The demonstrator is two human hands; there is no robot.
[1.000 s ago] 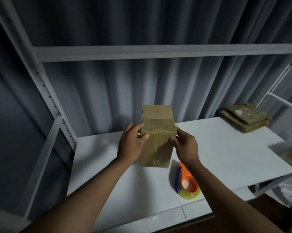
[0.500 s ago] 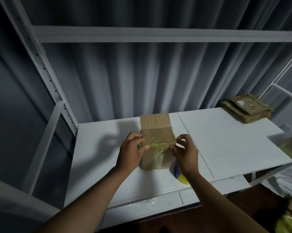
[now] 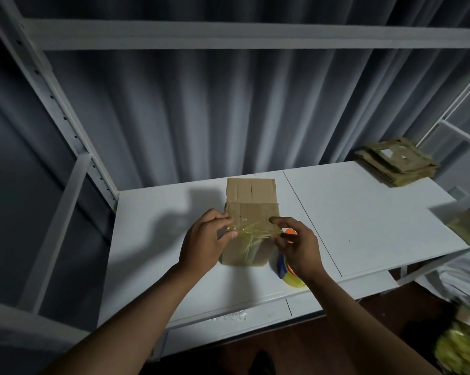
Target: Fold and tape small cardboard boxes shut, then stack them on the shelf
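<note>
1. Head view, centre of the frame: a small cardboard box [image 3: 251, 212] stands on the white shelf board [image 3: 363, 217], with its near face turned toward the camera and a flap rising at the back.
2. A strip of clear yellowish tape [image 3: 251, 234] runs across the box's near face, wrinkled, with loose strands trailing down the front.
3. The left hand [image 3: 204, 246] is at the box's left edge; its fingers [image 3: 219, 216] are curled against the cardboard and the thumb presses on the left end of the tape, so it holds the box there.
4. The right hand [image 3: 299, 246] is at the box's right edge; its forefinger lies along the right end of the tape and presses it to the cardboard, the other fingers bent beneath. Whether they grip anything else I cannot tell.
5. Just right of the box and partly behind the right hand lies a tape dispenser [image 3: 288, 269], orange, blue and yellow, on the shelf board.
6. Right of the frame, at the far corner of the board, sits a stack of flattened cardboard [image 3: 396, 163], well apart from the box.
7. At the right edge, another piece of cardboard [image 3: 469, 226] lies partly cut off by the frame.
8. A grey pleated curtain [image 3: 228, 117] hangs behind the white shelf frame [image 3: 228, 36].
</note>
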